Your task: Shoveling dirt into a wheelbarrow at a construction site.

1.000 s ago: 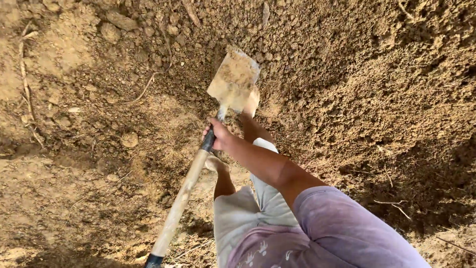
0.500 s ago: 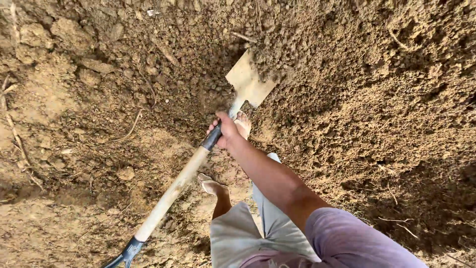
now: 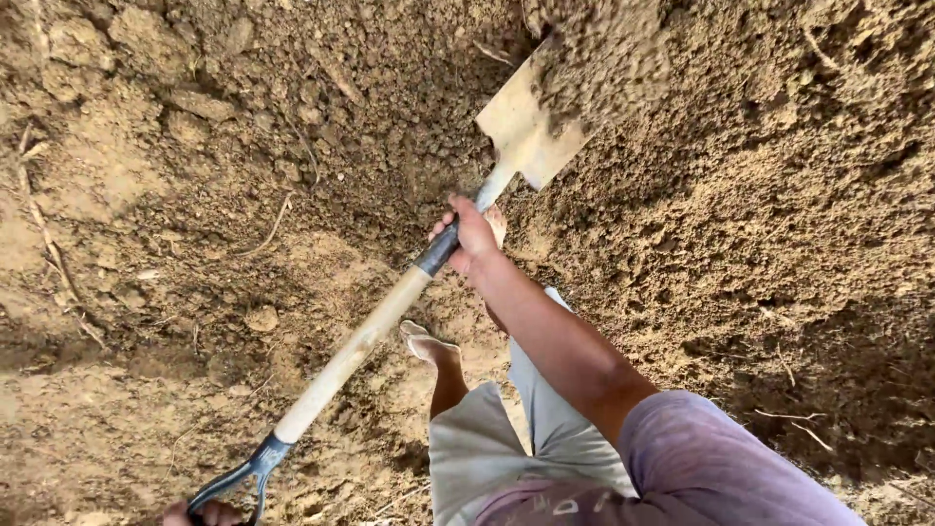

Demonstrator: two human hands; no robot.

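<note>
Loose brown soil is filling the whole frame, lumpy and threaded with thin roots, rising as a bank on the right side. A person is standing in the dug hollow, bare feet showing near the lower middle, and is working a shovel that is running diagonally from the lower left corner to the upper middle. The right hand is wrapping tight around the dark collar just below the blade, close to the load so the weight is easier to lift. The left hand is sitting at the dark D-handle at the bottom edge; it is mostly cut off, so I cannot tell how its fingers are closing. The pale blade is carrying a heap of crumbly earth in the upper middle
</note>
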